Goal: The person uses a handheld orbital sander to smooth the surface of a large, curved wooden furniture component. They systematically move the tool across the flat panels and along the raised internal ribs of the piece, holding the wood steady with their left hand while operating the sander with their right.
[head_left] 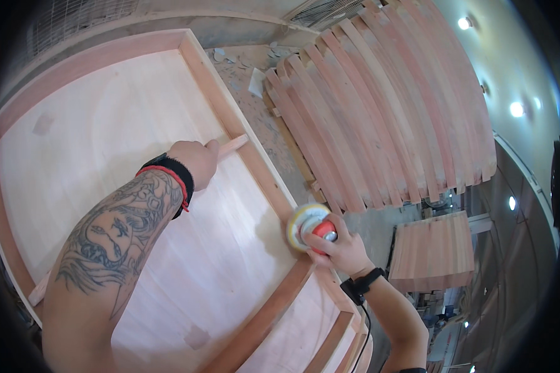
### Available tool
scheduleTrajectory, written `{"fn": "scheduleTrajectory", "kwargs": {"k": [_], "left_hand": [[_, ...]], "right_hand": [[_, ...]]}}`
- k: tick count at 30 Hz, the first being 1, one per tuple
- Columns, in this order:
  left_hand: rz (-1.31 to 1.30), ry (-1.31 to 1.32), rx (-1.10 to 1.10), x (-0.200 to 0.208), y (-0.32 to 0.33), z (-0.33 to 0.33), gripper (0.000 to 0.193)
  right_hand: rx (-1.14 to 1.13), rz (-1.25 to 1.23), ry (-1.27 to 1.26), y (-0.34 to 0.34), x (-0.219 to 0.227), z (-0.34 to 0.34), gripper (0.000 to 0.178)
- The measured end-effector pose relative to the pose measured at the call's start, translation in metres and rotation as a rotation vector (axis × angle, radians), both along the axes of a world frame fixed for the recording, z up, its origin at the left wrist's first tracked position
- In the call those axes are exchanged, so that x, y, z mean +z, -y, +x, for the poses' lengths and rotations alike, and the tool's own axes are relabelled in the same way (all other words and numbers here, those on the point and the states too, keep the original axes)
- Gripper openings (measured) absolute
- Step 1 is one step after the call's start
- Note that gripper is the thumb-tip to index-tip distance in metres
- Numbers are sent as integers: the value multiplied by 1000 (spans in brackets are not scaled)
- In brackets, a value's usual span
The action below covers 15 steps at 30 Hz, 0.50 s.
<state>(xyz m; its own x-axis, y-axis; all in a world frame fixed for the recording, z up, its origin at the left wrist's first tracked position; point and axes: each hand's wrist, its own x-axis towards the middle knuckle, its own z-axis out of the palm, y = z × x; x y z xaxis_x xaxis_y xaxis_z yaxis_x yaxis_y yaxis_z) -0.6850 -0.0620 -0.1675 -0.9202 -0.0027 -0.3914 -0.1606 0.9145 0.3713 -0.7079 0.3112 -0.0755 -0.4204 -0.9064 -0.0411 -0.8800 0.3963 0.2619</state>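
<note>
A large shallow wooden frame (213, 93) with a pale flat panel (99, 118) inside it lies below me. My left hand (196, 161) is closed around a thin wooden crossbar (233, 145) that spans the frame; my forearm covers most of the bar's length. In my right hand (347, 250) is a round handheld sander (303, 227) with a red and grey body and a yellow-white disc. Its disc is tilted against the frame's right rail, close to where a thicker wooden divider (261, 314) joins it.
Beyond the frame, a tall stack of curved wooden slats (379, 112) rests on a pallet. Farther right stands a smaller wood stack (432, 252). Scraps and dust (264, 118) litter the floor. A thin black cable (366, 329) hangs from my right wrist strap (362, 286).
</note>
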Motion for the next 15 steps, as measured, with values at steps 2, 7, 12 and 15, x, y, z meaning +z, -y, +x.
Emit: {"fn": "scheduleTrajectory", "kwargs": {"k": [2,7,12,15], "left_hand": [[-9,-55,-2,-3,-2,0,41],[-62,-174,-1,-19,-8,-3,32],[-53,-299,35,-25,-9,-1,24],[-68,-183,-15,-14,-4,-2,28]], "right_hand": [[-15,-79,-5,21,-3,-13,34],[-167,-280,100,86,-17,-64,37],[-81,-519,89,164,-24,-113,38],[-15,-434,-20,219,-20,-118,34]]}}
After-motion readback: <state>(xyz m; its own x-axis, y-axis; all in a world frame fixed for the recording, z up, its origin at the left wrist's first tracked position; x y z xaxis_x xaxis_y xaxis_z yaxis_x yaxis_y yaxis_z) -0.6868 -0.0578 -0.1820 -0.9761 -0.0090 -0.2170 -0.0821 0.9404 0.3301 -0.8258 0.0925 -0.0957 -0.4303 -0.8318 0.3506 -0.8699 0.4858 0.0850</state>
